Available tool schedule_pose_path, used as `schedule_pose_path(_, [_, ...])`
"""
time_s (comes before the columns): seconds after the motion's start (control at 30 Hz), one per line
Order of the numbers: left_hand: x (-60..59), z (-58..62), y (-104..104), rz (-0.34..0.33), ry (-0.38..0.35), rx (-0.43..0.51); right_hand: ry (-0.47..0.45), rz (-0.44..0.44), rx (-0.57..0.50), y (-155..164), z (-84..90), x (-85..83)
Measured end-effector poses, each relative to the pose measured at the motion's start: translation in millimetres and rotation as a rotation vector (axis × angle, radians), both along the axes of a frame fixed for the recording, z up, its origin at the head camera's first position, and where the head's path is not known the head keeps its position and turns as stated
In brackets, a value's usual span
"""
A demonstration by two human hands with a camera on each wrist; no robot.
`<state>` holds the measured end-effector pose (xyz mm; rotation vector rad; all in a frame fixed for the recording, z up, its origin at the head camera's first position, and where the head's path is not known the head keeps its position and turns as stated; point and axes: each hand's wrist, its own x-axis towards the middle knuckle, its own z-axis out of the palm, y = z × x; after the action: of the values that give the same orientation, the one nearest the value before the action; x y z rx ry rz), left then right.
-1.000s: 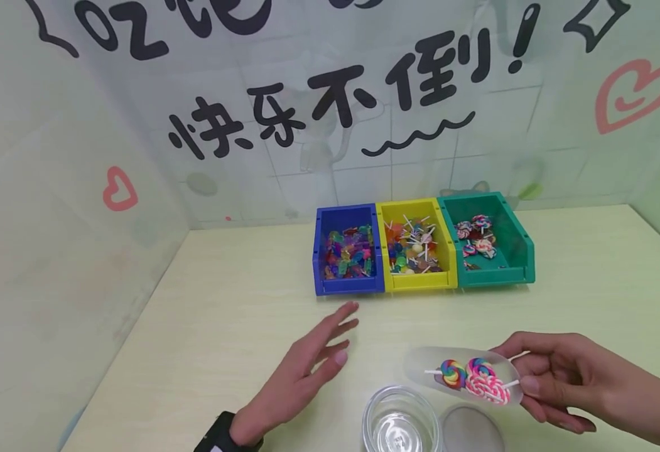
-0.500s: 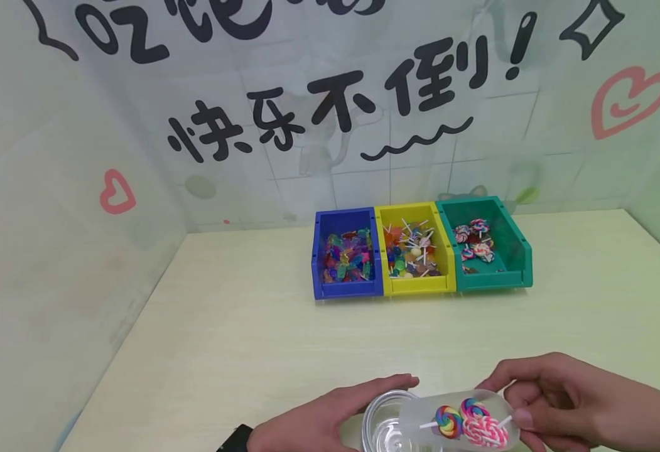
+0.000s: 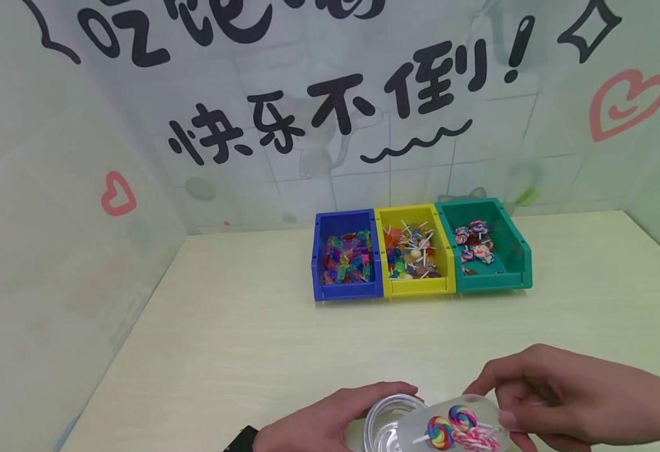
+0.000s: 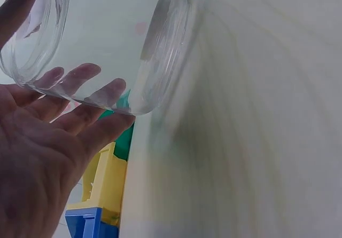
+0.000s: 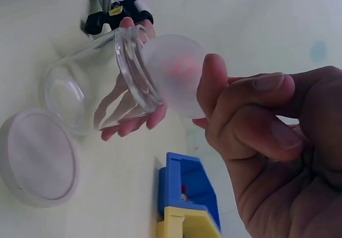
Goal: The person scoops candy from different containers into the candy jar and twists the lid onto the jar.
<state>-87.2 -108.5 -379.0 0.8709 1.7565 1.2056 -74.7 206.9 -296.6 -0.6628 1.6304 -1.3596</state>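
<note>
Two swirl lollipops (image 3: 454, 428) lie in the frosted scoop (image 3: 465, 433) pinched by the right hand (image 3: 556, 395) at the jar (image 3: 389, 427) mouth; the left hand (image 3: 324, 424) cups the jar. Tipping off-centre could spill them onto the table (image 3: 250, 339).

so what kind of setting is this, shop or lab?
Likely a staged sorting booth, not a shop: a bare tabletop boxed in by printed backdrop sheets, three candy bins, and hands working a clear jar and scoop.
</note>
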Motion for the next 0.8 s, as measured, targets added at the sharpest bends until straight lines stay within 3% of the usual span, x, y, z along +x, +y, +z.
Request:
schedule_pose_path(0.27, [0.6,-1.6,0.5,0.019,-0.009,-0.034,0.077,0.015,0.071,-8.6,10.8,-0.6])
schedule_pose_path(0.5, [1.3,-2.3,1.5,0.043,-0.041,-0.044,0.151,0.013,0.199,-12.8,18.2,-0.9])
schedule_pose_path(0.8, [1.0,-1.7,0.8,0.017,-0.017,-0.029,0.394,0.051,0.367,-26.4,25.8,-1.9])
